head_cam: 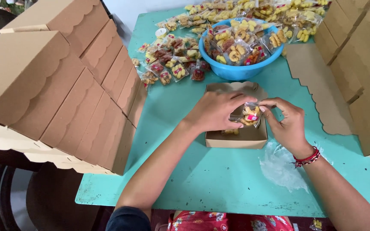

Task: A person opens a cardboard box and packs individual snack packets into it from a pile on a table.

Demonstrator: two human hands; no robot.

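An open brown cardboard box (236, 139) sits in the middle of the turquoise table (202, 179). Above it, my left hand (215, 110) and my right hand (285, 122) both pinch a small clear packet of yellow snacks (250, 114) with a red label. Another packet lies inside the box, partly hidden under my left hand. A red thread bracelet circles my right wrist.
A blue bowl (236, 70) full of snack packets stands behind the box, with several more packets (168, 60) scattered around it. Stacks of closed brown boxes (65, 85) fill the left side, and others (360, 64) the right. Crumpled clear plastic (281, 164) lies near my right forearm.
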